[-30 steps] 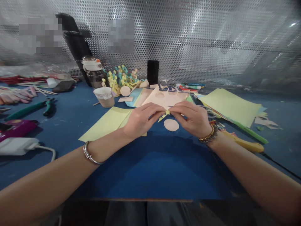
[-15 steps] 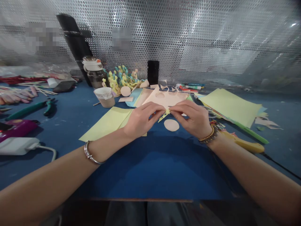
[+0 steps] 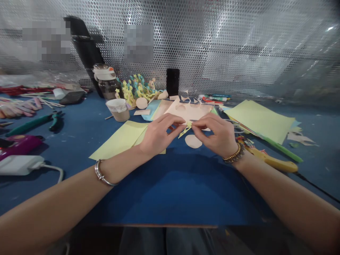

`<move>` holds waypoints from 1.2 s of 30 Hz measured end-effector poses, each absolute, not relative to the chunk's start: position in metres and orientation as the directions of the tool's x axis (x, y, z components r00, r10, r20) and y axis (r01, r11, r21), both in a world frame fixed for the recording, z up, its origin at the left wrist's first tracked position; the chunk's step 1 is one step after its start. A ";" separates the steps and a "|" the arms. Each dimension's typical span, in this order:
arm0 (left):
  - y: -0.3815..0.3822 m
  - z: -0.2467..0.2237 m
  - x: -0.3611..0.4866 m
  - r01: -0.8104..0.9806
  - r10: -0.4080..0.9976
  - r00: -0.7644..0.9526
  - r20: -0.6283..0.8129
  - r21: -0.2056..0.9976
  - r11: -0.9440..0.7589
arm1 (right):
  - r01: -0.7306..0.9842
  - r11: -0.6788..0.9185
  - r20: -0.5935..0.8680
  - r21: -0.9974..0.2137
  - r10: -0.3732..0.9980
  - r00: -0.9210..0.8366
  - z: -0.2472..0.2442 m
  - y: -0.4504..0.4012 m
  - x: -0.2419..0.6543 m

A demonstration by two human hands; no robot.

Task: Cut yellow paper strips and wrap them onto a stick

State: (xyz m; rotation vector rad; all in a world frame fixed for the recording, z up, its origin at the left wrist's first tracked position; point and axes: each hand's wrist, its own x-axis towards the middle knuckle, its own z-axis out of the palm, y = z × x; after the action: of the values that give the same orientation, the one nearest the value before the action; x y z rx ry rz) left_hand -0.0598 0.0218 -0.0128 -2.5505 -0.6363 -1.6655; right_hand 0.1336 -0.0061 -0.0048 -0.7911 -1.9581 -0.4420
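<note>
Between my fingertips is a small yellow paper cutout [image 3: 188, 124], star-like at the top with a narrow strip trailing down to the left. My left hand [image 3: 162, 136] pinches it from the left, thumb and forefinger together. From the other side my right hand [image 3: 216, 132] pinches its right edge. Just below, a pale pink paper disc [image 3: 193, 141] lies on the blue table. Behind the hands is a pale pink sheet [image 3: 186, 111] with round holes cut out. Yellow sheets [image 3: 119, 140] lie partly under my left hand.
A paper cup [image 3: 118, 109], yellow and blue paper cutouts [image 3: 139, 86] and a propped phone [image 3: 173, 82] stand at the back. To the right are yellow paper [image 3: 261, 115], a green knife [image 3: 281, 147] and a yellow-handled tool [image 3: 281, 163]. Pliers [image 3: 54, 120] lie left.
My right hand has shifted very slightly left while holding the yellow cutout. My left hand stays nearly where it was, still pinching it.
</note>
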 end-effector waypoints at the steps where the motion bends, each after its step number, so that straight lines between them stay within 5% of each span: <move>1: 0.022 -0.013 -0.060 0.350 0.311 0.348 0.884 0.185 -0.918 | 0.687 0.726 0.873 -0.017 0.345 -0.344 -0.005 -0.006 0.133; 12: 0.025 -0.014 -0.062 0.345 0.210 0.409 0.888 0.062 -0.937 | 0.676 0.737 0.864 0.002 0.339 -0.372 -0.006 -0.005 0.133; 36: 0.023 -0.013 -0.062 0.353 0.250 0.388 0.887 0.108 -0.929 | 0.674 0.739 0.864 -0.010 0.346 -0.367 -0.008 -0.005 0.133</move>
State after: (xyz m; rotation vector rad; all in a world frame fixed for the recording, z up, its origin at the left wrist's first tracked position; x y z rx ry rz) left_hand -0.0617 0.0231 -0.0125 -2.5339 -0.5527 -1.5923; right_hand 0.1328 -0.0052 -0.0079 -0.7748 -1.9829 -0.4318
